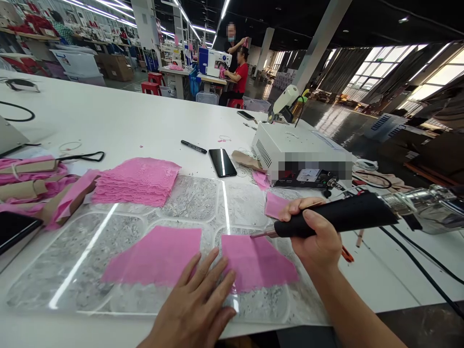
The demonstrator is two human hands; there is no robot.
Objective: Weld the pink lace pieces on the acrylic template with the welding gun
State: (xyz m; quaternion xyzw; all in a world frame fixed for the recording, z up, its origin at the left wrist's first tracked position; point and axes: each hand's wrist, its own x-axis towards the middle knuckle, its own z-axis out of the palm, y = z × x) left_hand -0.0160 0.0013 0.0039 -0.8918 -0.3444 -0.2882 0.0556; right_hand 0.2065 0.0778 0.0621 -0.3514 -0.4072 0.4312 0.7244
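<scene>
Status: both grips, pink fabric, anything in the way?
Left grip open, bridging two pink pieces. Right grip wrapped round black-handled tool, tip at right piece's far edge. Nothing visibly blocking it.

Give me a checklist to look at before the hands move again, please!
1. Right hand gripping the black-handled, metal-tipped tool: ok.
2. Tip at the top edge of the right flat pink fabric piece: ok.
3. Left hand apart from the tip: ok, spread palm-down nearer the person.
4. The left flat pink fabric piece apart from the right one: ok, there's a gap.
5. Layered pink fabric stack apart from both pieces: ok, it sits behind the left one.
6. Tool switched on: cannot tell.
</scene>
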